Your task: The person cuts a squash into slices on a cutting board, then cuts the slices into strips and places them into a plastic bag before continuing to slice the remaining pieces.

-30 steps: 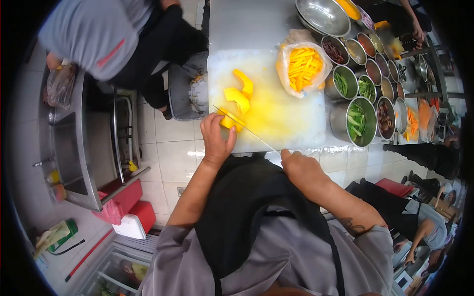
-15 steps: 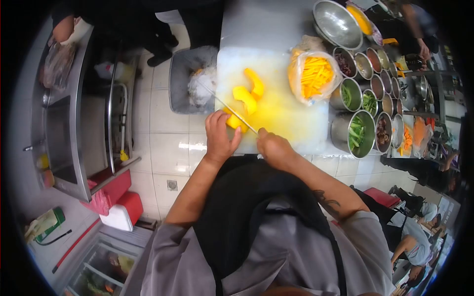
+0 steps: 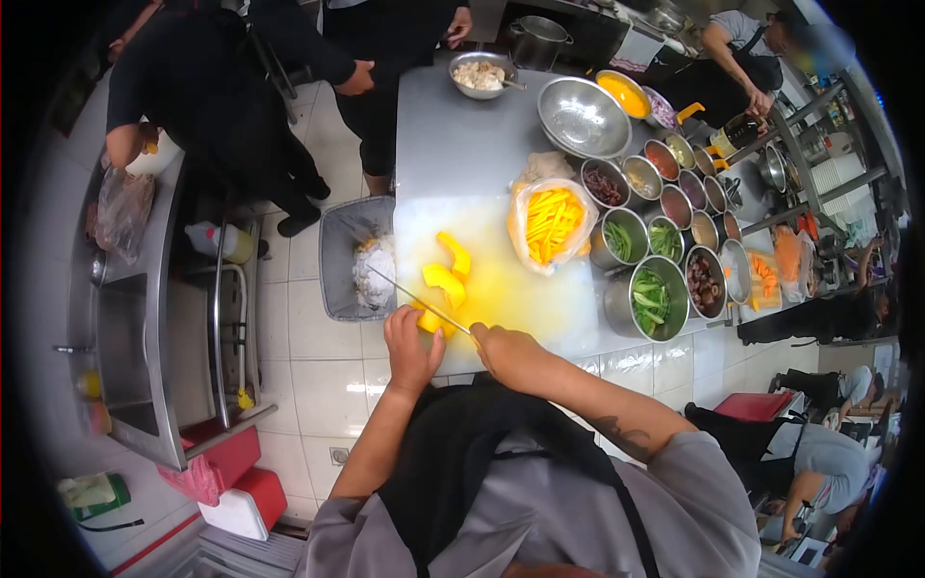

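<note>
So the right hand [image 3: 501, 352] has its fingers wrapped round the knife [image 3: 422, 301] handle, blade angled across a yellow-orange chunk [image 3: 433, 320] on the cutting board [image 3: 568, 308]. Left hand's [image 3: 409, 347] fingers are pressed on that same chunk — holding it by the near edge. Just beyond those fingers sit two curved slices [image 3: 449, 273], and off to their right — a plastic bag [image 3: 551, 227] of cut strips.

Commercial kitchen: steel sink [image 3: 130, 332], many ingredient pots [image 3: 648, 299].
</note>
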Tool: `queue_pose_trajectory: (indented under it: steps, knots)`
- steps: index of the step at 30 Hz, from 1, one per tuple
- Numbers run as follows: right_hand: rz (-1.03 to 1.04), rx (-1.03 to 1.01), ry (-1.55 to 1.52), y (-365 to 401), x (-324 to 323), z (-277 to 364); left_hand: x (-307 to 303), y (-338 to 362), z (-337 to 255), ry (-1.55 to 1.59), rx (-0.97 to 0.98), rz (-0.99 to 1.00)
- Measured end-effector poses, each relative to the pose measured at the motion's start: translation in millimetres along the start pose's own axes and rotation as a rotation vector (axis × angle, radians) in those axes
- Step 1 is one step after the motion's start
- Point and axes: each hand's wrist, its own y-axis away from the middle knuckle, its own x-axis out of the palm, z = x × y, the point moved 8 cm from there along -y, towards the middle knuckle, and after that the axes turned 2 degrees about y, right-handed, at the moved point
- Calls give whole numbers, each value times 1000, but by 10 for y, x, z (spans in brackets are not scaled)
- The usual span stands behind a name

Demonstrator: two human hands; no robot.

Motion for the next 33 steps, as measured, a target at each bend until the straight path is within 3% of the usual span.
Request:
queue_pose_trajectory:
  steps: [6,9,12,22,33]
  knots:
    - [0,52,132,186,-118,138,-23,-15,-5,10,28,-23]
    - [-34,58,60,295,-103,25,-32,-35,-31,2,48,-35]
    - [-112,-7,147,296,-26,35,-36,-49,-82,-13,60,-27]
    - [17,123,134,459,-107,39,-55,-34,-81,16,48,-42]
    - [56,111,57,54,205,-189,-35,-62,-42,45,53,-28]
